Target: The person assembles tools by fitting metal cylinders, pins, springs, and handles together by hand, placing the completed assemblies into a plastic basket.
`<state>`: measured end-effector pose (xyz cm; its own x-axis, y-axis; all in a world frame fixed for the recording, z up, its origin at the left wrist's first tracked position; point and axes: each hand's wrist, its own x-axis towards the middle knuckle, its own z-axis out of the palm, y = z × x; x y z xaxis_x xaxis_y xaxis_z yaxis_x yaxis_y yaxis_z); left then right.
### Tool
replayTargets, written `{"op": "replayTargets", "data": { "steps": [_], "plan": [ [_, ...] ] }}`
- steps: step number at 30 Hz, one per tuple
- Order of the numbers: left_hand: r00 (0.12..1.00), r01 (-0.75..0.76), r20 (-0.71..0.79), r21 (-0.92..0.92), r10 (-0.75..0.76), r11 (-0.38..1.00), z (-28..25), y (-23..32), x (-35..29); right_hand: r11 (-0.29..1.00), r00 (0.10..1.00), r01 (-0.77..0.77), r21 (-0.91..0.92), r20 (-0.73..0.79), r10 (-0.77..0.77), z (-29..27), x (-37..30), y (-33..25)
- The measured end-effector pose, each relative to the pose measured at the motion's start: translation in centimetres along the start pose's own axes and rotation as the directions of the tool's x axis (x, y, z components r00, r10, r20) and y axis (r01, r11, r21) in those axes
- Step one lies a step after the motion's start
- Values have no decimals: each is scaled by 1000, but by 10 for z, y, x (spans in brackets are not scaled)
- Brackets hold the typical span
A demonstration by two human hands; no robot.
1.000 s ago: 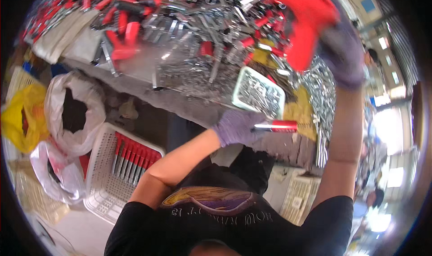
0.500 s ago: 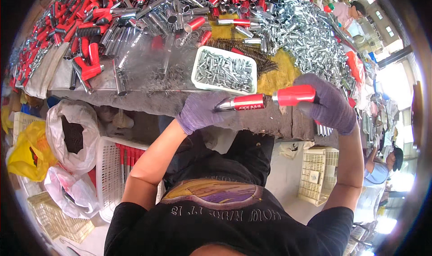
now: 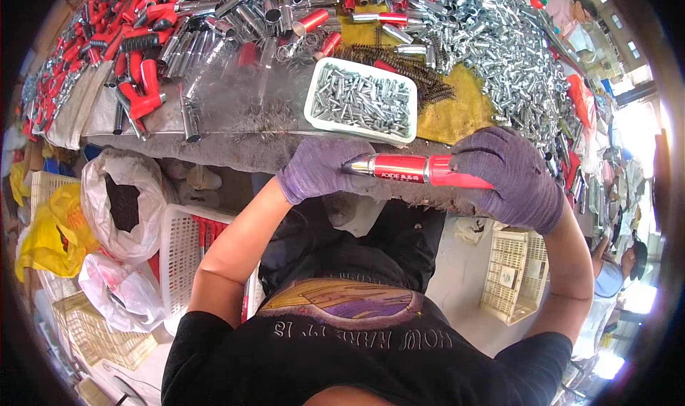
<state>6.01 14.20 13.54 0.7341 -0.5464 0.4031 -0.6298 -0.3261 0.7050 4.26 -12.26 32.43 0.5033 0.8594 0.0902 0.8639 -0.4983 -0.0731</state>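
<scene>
My left hand (image 3: 321,169), in a purple knit glove, is closed round the chrome end of a red and chrome tube (image 3: 399,168). The tube lies level just past the bench edge. At its right end a red handle (image 3: 457,178) meets it end to end, with no gap visible between them. My right hand (image 3: 508,174), gloved alike, wraps over that handle and hides most of it. Close beyond both hands stands a white plastic tray (image 3: 413,110) filled with small metal pins.
Red handles (image 3: 146,99) and chrome tubes (image 3: 189,117) heap up at the far left. Small metal fittings (image 3: 514,70) pile at right, near coil springs (image 3: 432,88). Below the bench are sacks (image 3: 135,220), a white basket (image 3: 178,263) and a cream crate (image 3: 506,277). Another person (image 3: 610,274) works at right.
The gap between the red handle and the tube has closed. My right hand has turned over the handle, covering more of it. The whole view has shifted slightly.
</scene>
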Motion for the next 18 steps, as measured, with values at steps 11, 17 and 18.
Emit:
{"op": "replayTargets", "data": {
  "steps": [11,17,18],
  "plan": [
    [989,144,-24,14,-143,990,1,12,-6,801,888,-453,392,127,441,0,12,-17],
    [973,110,208,-47,-98,993,-14,17,9,972,957,-233,36,186,223,-4,17,-18],
    [974,111,206,-48,-99,993,-12,18,9,975,966,-218,34,149,211,-1,16,-17]
  ]
}}
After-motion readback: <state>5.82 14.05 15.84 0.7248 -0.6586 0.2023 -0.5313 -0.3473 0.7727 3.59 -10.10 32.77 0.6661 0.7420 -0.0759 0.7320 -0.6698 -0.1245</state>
